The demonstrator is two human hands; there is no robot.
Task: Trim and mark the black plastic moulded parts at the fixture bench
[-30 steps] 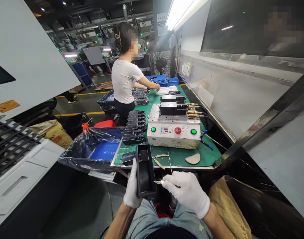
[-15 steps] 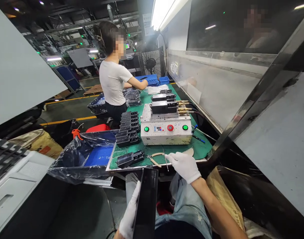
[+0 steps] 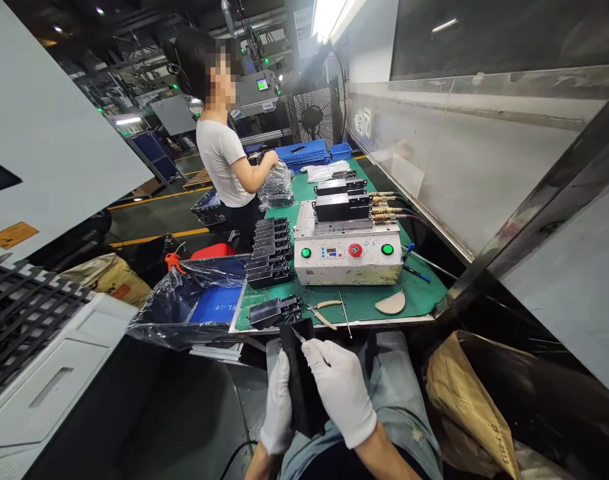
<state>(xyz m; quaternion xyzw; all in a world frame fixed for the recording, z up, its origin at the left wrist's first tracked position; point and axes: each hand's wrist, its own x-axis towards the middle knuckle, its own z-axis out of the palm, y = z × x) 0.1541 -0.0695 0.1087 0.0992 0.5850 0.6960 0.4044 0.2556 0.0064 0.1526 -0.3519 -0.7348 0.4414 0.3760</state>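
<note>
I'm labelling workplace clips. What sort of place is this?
Most likely a factory production floor. A white benchtop machine with red and green buttons sits on a green-matted workbench, black plastic parts stand in rows beside it, and the white-gloved left hand holds a black plastic housing, the right hand a blade.

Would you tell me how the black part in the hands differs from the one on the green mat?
The held part stands almost on end in the gloved left hand, while the mat part lies flat on the green mat. A small blade in the right hand sits at the held part's top edge; nothing touches the mat part. Both are long and black.
</note>
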